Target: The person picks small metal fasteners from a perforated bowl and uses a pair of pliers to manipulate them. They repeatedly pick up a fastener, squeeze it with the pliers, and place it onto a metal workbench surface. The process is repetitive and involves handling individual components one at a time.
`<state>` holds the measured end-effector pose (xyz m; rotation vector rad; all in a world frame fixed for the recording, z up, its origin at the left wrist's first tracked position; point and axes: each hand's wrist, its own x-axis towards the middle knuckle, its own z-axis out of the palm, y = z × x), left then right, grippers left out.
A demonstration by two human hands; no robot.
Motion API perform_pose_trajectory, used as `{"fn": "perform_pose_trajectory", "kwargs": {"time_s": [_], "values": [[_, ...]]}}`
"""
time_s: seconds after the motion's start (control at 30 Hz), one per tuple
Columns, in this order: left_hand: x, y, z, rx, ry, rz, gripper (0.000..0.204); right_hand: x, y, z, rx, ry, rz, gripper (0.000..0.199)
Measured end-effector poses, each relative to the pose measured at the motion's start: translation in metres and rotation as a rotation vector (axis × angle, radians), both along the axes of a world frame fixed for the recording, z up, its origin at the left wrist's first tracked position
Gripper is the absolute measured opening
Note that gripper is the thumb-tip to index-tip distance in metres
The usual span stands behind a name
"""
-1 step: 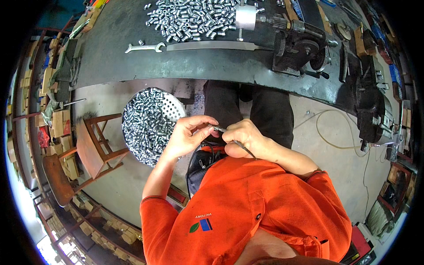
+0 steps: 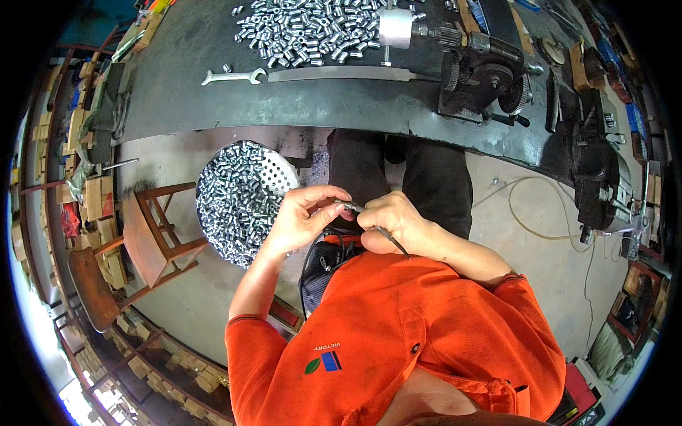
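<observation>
In front of my waist my two hands meet. My left hand (image 2: 305, 214) pinches a small metal sleeve (image 2: 347, 207) between thumb and fingertips. Closed around a thin dark rod-like tool (image 2: 395, 242) is my right hand (image 2: 399, 219); one end sticks out below the fist, the other points toward the sleeve. Fingers hide where tool and sleeve meet, so I cannot tell if the tip is inside it. Left of my hands stands a round perforated white basin (image 2: 279, 172), mostly filled with short shiny metal sleeves (image 2: 238, 202).
A dark metal workbench (image 2: 305, 110) runs ahead, carrying a heap of sleeves (image 2: 312, 32), a wrench (image 2: 233, 77), a flat metal bar (image 2: 341, 74) and a geared hand-cranked device (image 2: 486, 78). A wooden chair (image 2: 153, 238) is at left; a hose (image 2: 529, 220) lies on the floor at right.
</observation>
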<state>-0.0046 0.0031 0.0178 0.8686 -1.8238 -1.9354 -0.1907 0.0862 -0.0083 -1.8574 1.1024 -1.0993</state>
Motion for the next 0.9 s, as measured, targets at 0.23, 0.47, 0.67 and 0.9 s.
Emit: {"fn": "perform_pose_trajectory", "kwargs": {"time_s": [0.23,0.47,0.67,0.9], "values": [[-0.002,0.002,-0.012,0.005,0.052,0.04,0.015,0.001,-0.004,-0.008,-0.009,-0.068,-0.013,0.02],[-0.007,-0.004,-0.013,0.178,0.038,0.032,0.017,-0.005,-0.003,-0.005,-0.043,0.014,-0.039,0.018],[-0.006,0.0,-0.021,0.204,0.004,0.033,0.02,-0.003,-0.004,-0.007,0.022,-0.07,-0.018,0.015],[-0.01,-0.003,-0.014,0.148,0.02,-0.007,0.016,-0.005,-0.001,-0.011,0.008,-0.117,-0.012,0.021]]}}
